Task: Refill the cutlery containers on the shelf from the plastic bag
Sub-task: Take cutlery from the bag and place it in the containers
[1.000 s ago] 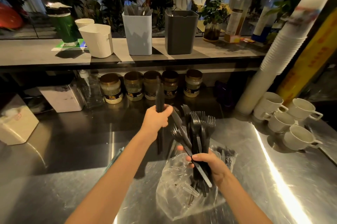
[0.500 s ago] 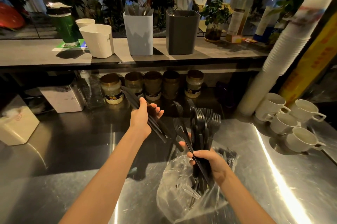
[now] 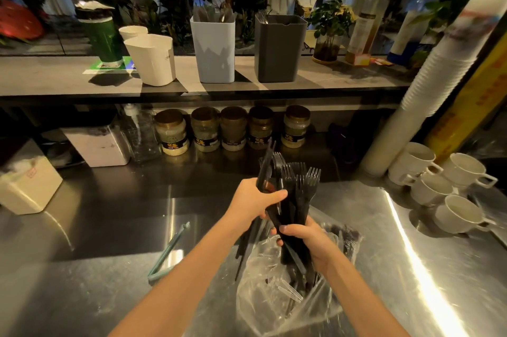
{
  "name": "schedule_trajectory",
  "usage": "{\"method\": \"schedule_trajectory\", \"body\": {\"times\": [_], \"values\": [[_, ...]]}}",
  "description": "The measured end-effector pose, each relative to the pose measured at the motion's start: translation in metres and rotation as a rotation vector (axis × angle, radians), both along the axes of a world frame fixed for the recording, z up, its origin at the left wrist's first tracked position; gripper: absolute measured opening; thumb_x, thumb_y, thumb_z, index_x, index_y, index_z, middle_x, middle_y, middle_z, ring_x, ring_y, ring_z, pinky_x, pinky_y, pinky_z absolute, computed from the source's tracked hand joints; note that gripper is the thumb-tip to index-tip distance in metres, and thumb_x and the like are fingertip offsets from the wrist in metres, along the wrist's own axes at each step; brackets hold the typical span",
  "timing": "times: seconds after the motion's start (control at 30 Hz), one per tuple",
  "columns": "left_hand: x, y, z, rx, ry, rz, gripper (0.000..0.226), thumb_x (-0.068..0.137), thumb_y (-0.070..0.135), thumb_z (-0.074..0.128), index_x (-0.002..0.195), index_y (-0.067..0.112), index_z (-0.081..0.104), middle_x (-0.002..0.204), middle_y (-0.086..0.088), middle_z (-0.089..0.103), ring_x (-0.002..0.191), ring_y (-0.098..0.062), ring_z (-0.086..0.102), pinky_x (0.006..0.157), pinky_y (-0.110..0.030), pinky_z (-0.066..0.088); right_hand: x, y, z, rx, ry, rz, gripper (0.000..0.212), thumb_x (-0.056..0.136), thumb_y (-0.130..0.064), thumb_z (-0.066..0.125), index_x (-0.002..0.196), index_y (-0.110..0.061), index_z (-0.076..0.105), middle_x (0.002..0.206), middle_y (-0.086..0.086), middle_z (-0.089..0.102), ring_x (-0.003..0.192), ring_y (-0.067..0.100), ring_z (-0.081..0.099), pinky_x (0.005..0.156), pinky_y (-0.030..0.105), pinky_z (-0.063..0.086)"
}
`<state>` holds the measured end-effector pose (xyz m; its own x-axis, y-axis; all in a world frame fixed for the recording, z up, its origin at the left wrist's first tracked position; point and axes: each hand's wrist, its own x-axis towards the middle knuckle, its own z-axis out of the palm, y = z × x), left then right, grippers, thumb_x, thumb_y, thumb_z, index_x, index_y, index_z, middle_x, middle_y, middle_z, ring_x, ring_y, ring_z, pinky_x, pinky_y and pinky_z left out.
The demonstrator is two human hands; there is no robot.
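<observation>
A clear plastic bag (image 3: pixel 263 290) lies open on the steel counter with black plastic cutlery in it. My right hand (image 3: pixel 307 243) grips a bundle of black forks (image 3: pixel 300 185) upright above the bag. My left hand (image 3: pixel 255 202) grips a few black utensils (image 3: pixel 267 163) and holds them against the left side of that bundle. On the shelf behind stand a white container (image 3: pixel 153 62), a light blue container (image 3: pixel 214 54) and a dark grey container (image 3: pixel 278 48); cutlery pokes out of the blue and grey ones.
A teal strip (image 3: pixel 170 249) lies on the counter left of the bag. Several jars (image 3: pixel 233 128) line the space under the shelf. White cups (image 3: pixel 439 185) and a tall stack of paper cups (image 3: pixel 439 76) stand right; a white box (image 3: pixel 27 185) sits left.
My left hand has swung its black utensils from a tilted hold out to the left back to the right, bringing them against the fork bundle in my right hand.
</observation>
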<state>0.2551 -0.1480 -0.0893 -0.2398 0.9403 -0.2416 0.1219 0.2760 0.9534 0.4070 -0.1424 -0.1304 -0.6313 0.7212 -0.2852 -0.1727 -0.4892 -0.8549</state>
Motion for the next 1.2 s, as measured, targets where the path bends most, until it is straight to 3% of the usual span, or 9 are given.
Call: {"method": "schedule_trajectory", "body": {"times": [0.13, 0.27, 0.47, 0.67, 0.8, 0.9, 1.0, 1.1, 1.2], "values": [[0.001, 0.001, -0.008, -0.021, 0.012, -0.006, 0.010, 0.081, 0.010, 0.072, 0.088, 0.005, 0.067, 0.087, -0.012, 0.071, 0.081, -0.021, 0.069, 0.075, -0.046, 0.058, 0.001, -0.001, 0.002, 0.016, -0.040, 0.004, 0.034, 0.077, 0.007, 0.060, 0.108, -0.005, 0.057, 0.080, 0.013, 0.070, 0.066, 0.018, 0.065, 0.059, 0.027, 0.053], [0.000, 0.002, -0.010, 0.002, -0.009, 0.071, 0.021, 0.087, 0.008, 0.065, 0.070, 0.014, 0.054, 0.057, 0.003, 0.054, 0.044, -0.006, 0.053, 0.047, -0.022, 0.048, 0.003, -0.002, 0.000, -0.060, 0.047, -0.035, 0.034, 0.083, 0.013, 0.051, 0.114, -0.001, 0.059, 0.095, 0.014, 0.071, 0.066, 0.017, 0.064, 0.060, 0.025, 0.055], [-0.002, 0.007, -0.010, 0.067, -0.188, 0.192, 0.013, 0.096, 0.013, 0.052, 0.083, 0.016, 0.054, 0.063, 0.002, 0.049, 0.049, -0.006, 0.042, 0.049, -0.020, 0.036, 0.002, -0.001, -0.003, -0.038, 0.035, -0.013, 0.035, 0.077, 0.010, 0.058, 0.110, -0.004, 0.064, 0.110, 0.017, 0.068, 0.076, 0.019, 0.067, 0.063, 0.027, 0.055], [-0.025, 0.016, 0.001, 0.303, -0.284, 0.427, 0.011, 0.099, 0.014, 0.045, 0.097, 0.005, 0.050, 0.072, 0.000, 0.067, 0.047, -0.004, 0.048, 0.056, -0.018, 0.044, 0.006, -0.001, -0.006, -0.021, -0.067, -0.036, 0.035, 0.073, 0.011, 0.058, 0.106, 0.003, 0.064, 0.084, 0.011, 0.069, 0.066, 0.017, 0.061, 0.060, 0.026, 0.052], [-0.035, 0.018, 0.008, 0.270, -0.464, 0.543, 0.023, 0.099, 0.018, 0.044, 0.084, 0.003, 0.052, 0.053, 0.002, 0.062, 0.053, -0.007, 0.064, 0.074, -0.031, 0.056, 0.002, 0.000, -0.003, 0.072, -0.328, -0.145, 0.037, 0.080, 0.012, 0.056, 0.110, -0.010, 0.057, 0.080, 0.005, 0.067, 0.066, 0.017, 0.057, 0.061, 0.026, 0.049], [-0.030, 0.013, 0.006, 0.214, -0.559, 0.506, 0.025, 0.100, 0.016, 0.042, 0.083, 0.001, 0.053, 0.062, -0.004, 0.068, 0.051, -0.013, 0.065, 0.056, -0.031, 0.057, -0.009, -0.003, -0.001, 0.285, -0.525, -0.216, 0.046, 0.086, 0.006, 0.053, 0.113, -0.030, 0.048, 0.085, -0.001, 0.060, 0.064, 0.009, 0.052, 0.055, 0.016, 0.044], [-0.021, 0.008, -0.002, 0.149, -0.609, 0.473, 0.026, 0.100, 0.017, 0.044, 0.082, 0.001, 0.053, 0.061, -0.008, 0.061, 0.043, -0.011, 0.057, 0.049, -0.026, 0.054, -0.017, -0.003, -0.009, 0.633, -0.778, -0.237, 0.061, 0.086, 0.002, 0.053, 0.136, -0.029, 0.036, 0.097, -0.004, 0.058, 0.083, 0.008, 0.057, 0.066, 0.016, 0.047], [-0.018, 0.005, -0.011, 0.078, -0.651, 0.444, 0.032, 0.095, 0.029, 0.054, 0.072, 0.009, 0.047, 0.054, 0.000, 0.038, 0.037, -0.007, 0.037, 0.043, -0.021, 0.044, -0.023, -0.004, -0.006, 0.686, -0.979, -0.275, 0.082, 0.083, 0.008, 0.051, 0.149, -0.026, 0.014, 0.125, 0.006, 0.047, 0.106, 0.022, 0.055, 0.081, 0.031, 0.049], [-0.016, 0.000, -0.018, 0.035, -0.675, 0.343, 0.035, 0.079, 0.040, 0.064, 0.083, 0.007, 0.053, 0.057, 0.003, 0.032, 0.041, -0.004, 0.029, 0.036, -0.015, 0.029, -0.024, -0.005, 0.000, 0.735, -1.144, -0.249, 0.086, 0.086, 0.006, 0.050, 0.151, -0.021, 0.001, 0.131, 0.009, 0.041, 0.102, 0.022, 0.054, 0.072, 0.026, 0.043]]}}
